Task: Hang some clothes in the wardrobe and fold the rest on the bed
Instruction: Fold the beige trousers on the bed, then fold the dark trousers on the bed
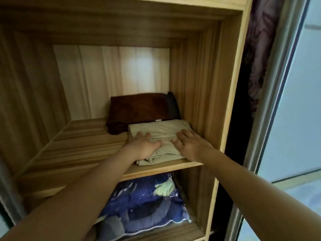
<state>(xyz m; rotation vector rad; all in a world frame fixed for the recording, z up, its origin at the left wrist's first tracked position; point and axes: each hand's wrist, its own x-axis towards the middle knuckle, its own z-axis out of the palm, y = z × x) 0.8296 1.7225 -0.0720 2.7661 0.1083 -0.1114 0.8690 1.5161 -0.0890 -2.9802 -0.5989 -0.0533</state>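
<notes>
A folded beige garment [161,131] lies at the right end of a wooden wardrobe shelf [83,141], close to the front edge. My left hand [144,145] rests flat on its left side with fingers straight. My right hand [189,143] lies flat on its right side, fingers spread. Both arms reach in from below. Behind the beige garment sits a folded dark brown blanket [139,110], touching it.
A dark grey item [172,105] stands beside the brown blanket against the right wall. Blue patterned bedding [147,206] fills the compartment below. The wardrobe's right side panel [227,101] is close to my right hand. A sliding door frame [278,101] stands at the right.
</notes>
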